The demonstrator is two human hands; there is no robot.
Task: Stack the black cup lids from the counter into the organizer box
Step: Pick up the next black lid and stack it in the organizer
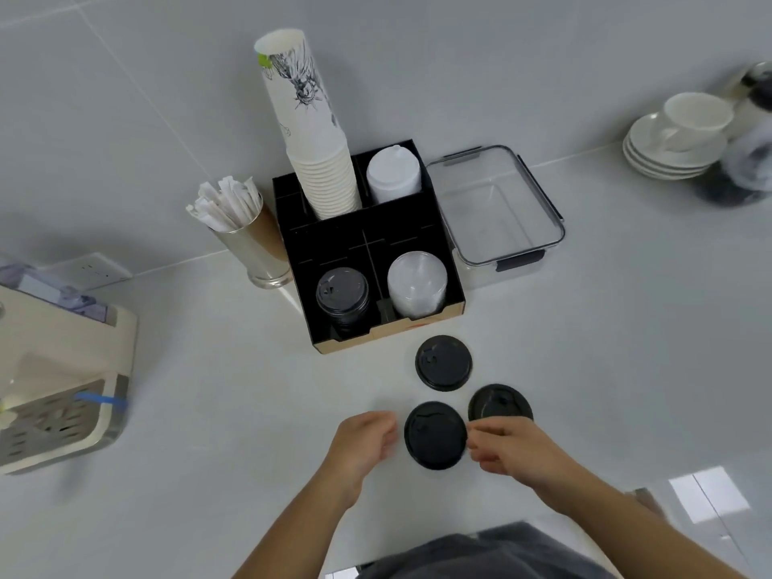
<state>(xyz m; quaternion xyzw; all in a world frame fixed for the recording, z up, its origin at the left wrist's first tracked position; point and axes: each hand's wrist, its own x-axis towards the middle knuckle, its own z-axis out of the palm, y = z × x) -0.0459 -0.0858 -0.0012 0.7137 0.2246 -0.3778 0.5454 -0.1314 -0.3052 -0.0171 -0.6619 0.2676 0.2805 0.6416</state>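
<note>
No readable text, label, brand or number shows on anything here.

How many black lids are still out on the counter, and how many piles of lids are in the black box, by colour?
Loose black plastic cup lids on the counter: 3
Black lid piles in the black organizer box: 1
White lid piles: 1
Clear lid piles: 1
Total: 3 loose lids, 3 piles

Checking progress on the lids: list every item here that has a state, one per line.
near lid: flat on the counter, between both hands
right lid: on the counter, partly behind right hand
far lid: on the counter, untouched
left hand: empty, beside near lid
black lid stack: in organizer box front-left compartment
clear container: open, empty
</note>
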